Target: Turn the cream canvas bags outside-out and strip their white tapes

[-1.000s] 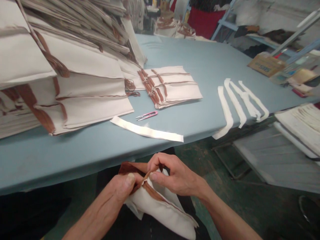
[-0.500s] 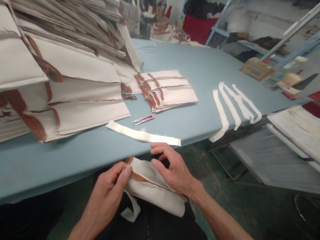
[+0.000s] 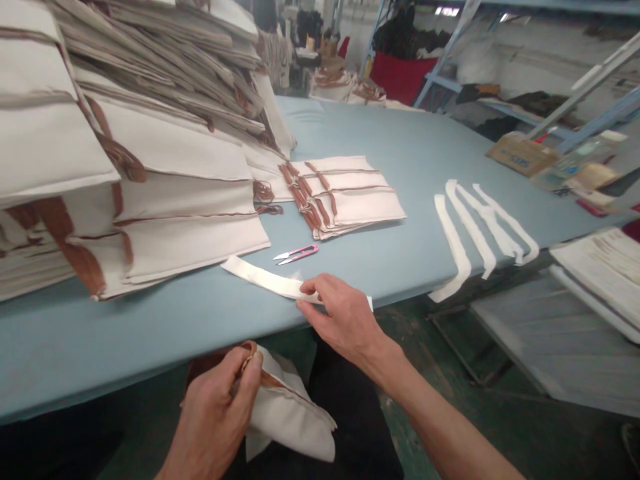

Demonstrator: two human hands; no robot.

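Observation:
My left hand (image 3: 220,400) pinches the brown-edged end of a cream fabric piece (image 3: 295,420) over my lap, below the table edge. At the table's front edge, my right hand (image 3: 345,313) rests over a white strip (image 3: 265,277), with thumb and fingertips around its edge; whether they grip it is hard to tell. Just behind the strip lie pink-handled thread snips (image 3: 297,255) with their blades apart. Beyond them sits a small stack of cream pieces with brown trim (image 3: 355,193).
Large piles of cream and brown fabric pieces (image 3: 185,193) cover the left of the blue table (image 3: 150,333). Several white strips (image 3: 455,240) lie at the right, partly over the edge. A cardboard box (image 3: 523,155) stands farther back, near shelving.
My right hand has left the fabric piece and moved up onto the white strip. The fabric piece, still in my left hand, hangs lower and more folded. The view has shifted slightly.

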